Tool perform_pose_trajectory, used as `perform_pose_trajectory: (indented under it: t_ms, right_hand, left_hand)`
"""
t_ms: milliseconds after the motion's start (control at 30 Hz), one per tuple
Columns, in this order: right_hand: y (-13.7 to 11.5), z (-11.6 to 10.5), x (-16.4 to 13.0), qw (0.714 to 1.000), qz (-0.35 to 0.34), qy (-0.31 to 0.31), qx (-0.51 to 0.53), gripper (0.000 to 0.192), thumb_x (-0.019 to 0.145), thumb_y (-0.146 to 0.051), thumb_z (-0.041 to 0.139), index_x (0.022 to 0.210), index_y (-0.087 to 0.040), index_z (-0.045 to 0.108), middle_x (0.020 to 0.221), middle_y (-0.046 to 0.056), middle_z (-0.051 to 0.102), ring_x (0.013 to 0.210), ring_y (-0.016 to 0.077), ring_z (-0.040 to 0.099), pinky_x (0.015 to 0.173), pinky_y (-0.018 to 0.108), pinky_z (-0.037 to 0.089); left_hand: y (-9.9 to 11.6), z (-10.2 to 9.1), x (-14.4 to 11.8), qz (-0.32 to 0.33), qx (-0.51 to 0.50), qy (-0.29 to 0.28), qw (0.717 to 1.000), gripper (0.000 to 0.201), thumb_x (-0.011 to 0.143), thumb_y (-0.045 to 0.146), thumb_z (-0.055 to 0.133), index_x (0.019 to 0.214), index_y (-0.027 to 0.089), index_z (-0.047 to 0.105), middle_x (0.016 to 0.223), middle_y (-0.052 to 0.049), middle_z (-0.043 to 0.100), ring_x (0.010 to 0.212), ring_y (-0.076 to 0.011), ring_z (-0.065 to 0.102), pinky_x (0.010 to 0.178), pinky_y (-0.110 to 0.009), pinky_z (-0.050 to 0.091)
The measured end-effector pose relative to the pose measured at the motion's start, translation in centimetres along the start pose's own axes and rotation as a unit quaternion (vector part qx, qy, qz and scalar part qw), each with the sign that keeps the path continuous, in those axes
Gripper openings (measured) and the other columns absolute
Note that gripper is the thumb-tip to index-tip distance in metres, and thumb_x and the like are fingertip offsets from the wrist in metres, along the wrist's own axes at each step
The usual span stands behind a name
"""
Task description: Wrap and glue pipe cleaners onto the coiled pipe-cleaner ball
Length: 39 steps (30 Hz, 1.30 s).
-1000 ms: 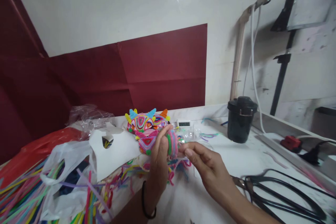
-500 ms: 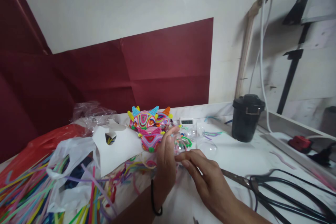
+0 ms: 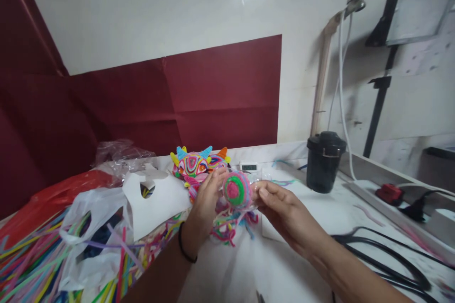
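A small ball [image 3: 237,190] wound from pink, green and purple pipe cleaners is held up above the white table [image 3: 320,218], its round face toward me. My left hand [image 3: 206,199] grips it from the left and my right hand [image 3: 279,208] from the right, fingertips on its rim. Loose pipe-cleaner ends [image 3: 231,227] dangle below it. Just behind stands a colourful horned pipe-cleaner mask [image 3: 194,164].
A white paper mask [image 3: 156,199], plastic bags [image 3: 88,227] and a heap of coloured pipe cleaners [image 3: 31,265] fill the left. A black lidded cup [image 3: 325,162], a small digital clock [image 3: 249,167], black cables [image 3: 391,255] and a red tool [image 3: 389,193] lie right.
Both hands have lifted the ball and turned it so its pink and green face shows. My right hand has moved up to its right side. The view has shifted a little.
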State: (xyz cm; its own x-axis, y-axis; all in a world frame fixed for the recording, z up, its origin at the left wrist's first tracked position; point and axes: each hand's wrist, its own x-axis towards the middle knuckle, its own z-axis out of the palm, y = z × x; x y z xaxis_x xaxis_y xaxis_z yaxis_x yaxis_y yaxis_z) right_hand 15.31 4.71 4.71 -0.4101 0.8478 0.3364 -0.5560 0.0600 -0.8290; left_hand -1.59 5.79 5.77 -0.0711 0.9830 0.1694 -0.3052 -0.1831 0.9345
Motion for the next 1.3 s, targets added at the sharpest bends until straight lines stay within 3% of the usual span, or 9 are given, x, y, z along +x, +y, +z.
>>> perform_pose_trajectory:
  t_ms: [100, 200, 333, 467, 600, 800, 967, 1133, 1300]
  right_hand:
    - [0.1, -0.3, 0.3, 0.995, 0.044, -0.024, 0.091, 0.016, 0.079, -0.033, 0.073, 0.08, -0.018, 0.069, 0.069, -0.002, 0.062, 0.066, 0.0093, 0.057, 0.068, 0.02, 0.046]
    - [0.4, -0.4, 0.4, 0.99, 0.076, -0.023, 0.115, 0.019, 0.077, -0.032, 0.076, 0.085, -0.015, 0.071, 0.072, 0.0, 0.064, 0.064, 0.0088, 0.058, 0.063, 0.019, 0.047]
    - [0.0, -0.5, 0.0, 0.99, 0.079, -0.004, 0.116, 0.019, 0.071, -0.03, 0.08, 0.083, -0.017, 0.072, 0.068, -0.001, 0.061, 0.062, 0.0099, 0.057, 0.059, 0.02, 0.048]
    - [-0.6, -0.8, -0.3, 0.993, 0.082, 0.002, 0.083, 0.017, 0.071, -0.028, 0.08, 0.083, -0.019, 0.072, 0.064, -0.002, 0.058, 0.057, 0.01, 0.053, 0.053, 0.02, 0.046]
    - [-0.2, -0.8, -0.7, 0.987, 0.15, -0.019, 0.044, 0.019, 0.071, -0.028, 0.08, 0.086, -0.017, 0.074, 0.069, 0.001, 0.065, 0.061, 0.011, 0.058, 0.058, 0.02, 0.048]
    - [3.2, 0.7, -1.8, 0.956, 0.283, -0.073, -0.009, 0.022, 0.071, -0.033, 0.08, 0.082, -0.014, 0.074, 0.067, 0.003, 0.068, 0.061, 0.0096, 0.06, 0.061, 0.02, 0.048]
    - [6.3, 1.9, -2.0, 0.922, 0.371, -0.091, -0.071, 0.035, 0.063, -0.045, 0.082, 0.074, -0.013, 0.071, 0.063, 0.0, 0.064, 0.054, 0.0078, 0.056, 0.058, 0.022, 0.046]
    - [7.7, 1.8, -1.1, 0.905, 0.358, -0.116, -0.199, 0.039, 0.066, -0.052, 0.073, 0.074, -0.015, 0.066, 0.062, -0.001, 0.06, 0.054, 0.0104, 0.054, 0.056, 0.026, 0.046]
    - [8.2, 0.6, -0.9, 0.908, 0.294, -0.111, -0.279, 0.019, 0.069, -0.034, 0.069, 0.073, -0.016, 0.063, 0.058, -0.004, 0.053, 0.051, 0.0098, 0.046, 0.049, 0.023, 0.038]
  left_hand:
    - [-0.2, -0.3, -0.2, -0.097, -0.031, -0.066, 0.993, 0.038, 0.091, 0.043, 0.047, 0.107, 0.013, 0.065, 0.1, -0.013, 0.073, 0.094, -0.0258, 0.068, 0.083, -0.038, 0.052]
    - [-0.2, -0.5, -0.6, -0.13, -0.039, -0.09, 0.987, 0.036, 0.09, 0.041, 0.048, 0.103, 0.012, 0.065, 0.091, -0.012, 0.073, 0.08, -0.0231, 0.069, 0.071, -0.035, 0.054]
    - [1.4, -1.6, -0.2, -0.04, 0.056, -0.077, 0.995, 0.03, 0.092, 0.032, 0.041, 0.09, 0.013, 0.064, 0.079, -0.009, 0.07, 0.07, -0.0166, 0.067, 0.068, -0.029, 0.053]
    - [3.9, -4.3, 0.4, -0.006, 0.116, -0.028, 0.993, 0.019, 0.089, 0.029, 0.046, 0.088, 0.016, 0.06, 0.066, -0.001, 0.063, 0.062, -0.0109, 0.062, 0.064, -0.022, 0.048]
    - [4.6, -7.5, -0.9, 0.004, 0.242, -0.041, 0.969, 0.01, 0.079, 0.022, 0.058, 0.086, 0.016, 0.063, 0.061, 0.002, 0.062, 0.058, -0.0108, 0.058, 0.061, -0.022, 0.045]
    - [2.3, -11.5, -4.3, -0.018, 0.427, -0.147, 0.892, 0.012, 0.074, 0.022, 0.063, 0.084, 0.017, 0.069, 0.071, 0.0, 0.068, 0.067, -0.0137, 0.06, 0.064, -0.024, 0.044]
    - [-0.1, -13.0, -5.2, 0.003, 0.516, -0.206, 0.831, 0.012, 0.072, 0.018, 0.065, 0.083, 0.018, 0.068, 0.077, 0.0, 0.068, 0.071, -0.015, 0.06, 0.067, -0.025, 0.044]
    - [-1.5, -12.5, -4.5, 0.049, 0.565, -0.176, 0.805, 0.007, 0.079, 0.02, 0.058, 0.083, 0.018, 0.062, 0.081, -0.002, 0.062, 0.075, -0.0164, 0.057, 0.07, -0.028, 0.043]
    - [-2.3, -11.6, -3.2, 0.08, 0.591, -0.128, 0.792, 0.015, 0.076, 0.023, 0.062, 0.087, 0.019, 0.053, 0.088, -0.001, 0.055, 0.079, -0.0174, 0.053, 0.071, -0.03, 0.043]
